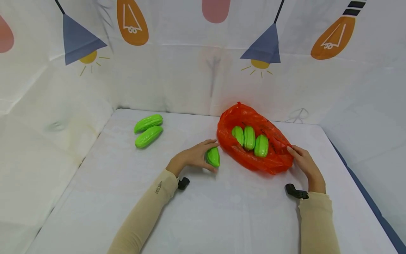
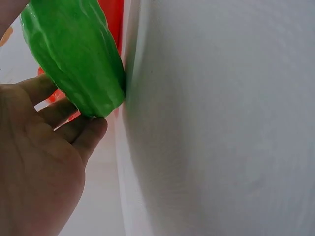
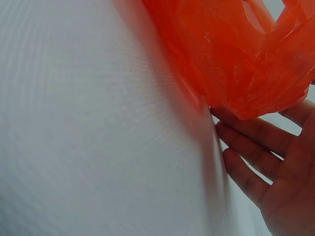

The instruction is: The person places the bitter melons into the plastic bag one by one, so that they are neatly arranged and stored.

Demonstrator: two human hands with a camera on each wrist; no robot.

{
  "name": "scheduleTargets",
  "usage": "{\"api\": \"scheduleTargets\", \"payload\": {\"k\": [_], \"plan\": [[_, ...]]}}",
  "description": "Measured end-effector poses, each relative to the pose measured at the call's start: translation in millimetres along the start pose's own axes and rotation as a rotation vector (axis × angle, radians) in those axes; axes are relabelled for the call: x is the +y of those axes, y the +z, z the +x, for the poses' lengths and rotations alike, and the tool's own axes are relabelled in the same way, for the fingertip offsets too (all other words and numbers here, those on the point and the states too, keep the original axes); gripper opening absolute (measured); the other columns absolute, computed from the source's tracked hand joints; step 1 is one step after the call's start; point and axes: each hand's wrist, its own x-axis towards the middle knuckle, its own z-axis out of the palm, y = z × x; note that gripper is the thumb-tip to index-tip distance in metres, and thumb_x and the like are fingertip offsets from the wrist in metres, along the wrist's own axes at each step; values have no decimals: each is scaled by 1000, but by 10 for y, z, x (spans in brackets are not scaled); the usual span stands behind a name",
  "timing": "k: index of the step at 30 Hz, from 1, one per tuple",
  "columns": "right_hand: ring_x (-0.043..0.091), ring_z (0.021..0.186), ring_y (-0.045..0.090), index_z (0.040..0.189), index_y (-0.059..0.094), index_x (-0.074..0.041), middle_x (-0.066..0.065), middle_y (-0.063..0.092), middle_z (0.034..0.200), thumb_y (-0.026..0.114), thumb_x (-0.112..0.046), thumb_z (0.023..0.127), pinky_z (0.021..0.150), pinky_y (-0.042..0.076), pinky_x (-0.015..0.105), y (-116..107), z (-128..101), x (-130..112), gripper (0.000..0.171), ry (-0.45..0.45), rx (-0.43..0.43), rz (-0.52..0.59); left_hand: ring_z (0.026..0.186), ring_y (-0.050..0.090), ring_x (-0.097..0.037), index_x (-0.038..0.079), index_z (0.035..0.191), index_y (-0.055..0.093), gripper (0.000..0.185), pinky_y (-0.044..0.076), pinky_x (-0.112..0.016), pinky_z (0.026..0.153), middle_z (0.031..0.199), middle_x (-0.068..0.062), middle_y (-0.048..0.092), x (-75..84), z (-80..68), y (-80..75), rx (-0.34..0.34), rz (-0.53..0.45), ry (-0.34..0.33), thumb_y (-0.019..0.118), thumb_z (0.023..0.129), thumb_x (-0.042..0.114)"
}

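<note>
My left hand (image 1: 198, 155) is around a glossy green bitter melon (image 1: 213, 157), with thumb and fingers on opposite sides of it. In the left wrist view, the ribbed melon (image 2: 74, 54) has its lower end close to the tabletop, several fingertips against it. Just to the right lies an open red plastic bag (image 1: 247, 164) with three green melons (image 1: 249, 138) inside. At the bag's right edge, my right hand (image 1: 306, 164) holds the rim between thumb and index finger. The right wrist view shows its other fingers (image 3: 251, 152) extended under the red plastic (image 3: 236, 64).
Two more green melons (image 1: 149, 137) lie side by side at the back left of the white table (image 1: 203, 218). A white cloth wall (image 1: 177, 81) printed with lamps and bulbs rises behind the table. Each wrist carries a small black camera (image 1: 296, 192).
</note>
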Motion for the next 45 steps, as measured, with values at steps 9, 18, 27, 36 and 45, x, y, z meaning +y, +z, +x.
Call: {"api": "scheduleTargets", "payload": {"k": [9,18,27,36,45], "plan": [[51,136,25,146,32,10,36,32,147,34,-48,104,110,19,73,-5,-8,2,72,2,-2,2,137,35,-21,24,155,31,101,41,-44,111,158,-5,23,-7,3,19,25,-25,-25,77,73,61],[52,137,23,147,30,10,37,30,148,34,-48,104,110,19,73,-5,-14,15,73,9,-10,-6,139,39,-20,9,152,31,100,33,-37,117,151,-6,39,55,61,5,51,82,24,77,77,56],[53,140,20,149,24,10,37,27,150,34,-49,103,111,19,72,-6,-15,31,76,18,-23,-9,138,41,-18,12,152,33,99,34,-34,117,151,-3,41,89,146,52,51,123,10,80,75,53],[51,135,26,146,31,11,37,33,146,34,-48,104,110,21,72,-7,-21,-7,73,-1,-8,-2,120,48,-15,12,148,35,106,42,-34,109,136,0,50,163,188,76,27,46,-3,82,67,61],[49,132,29,144,35,11,37,36,143,34,-44,105,110,22,72,-5,6,27,67,-19,6,2,130,42,-16,11,152,25,111,39,-33,113,149,-3,36,219,179,58,8,69,36,80,69,61]]}}
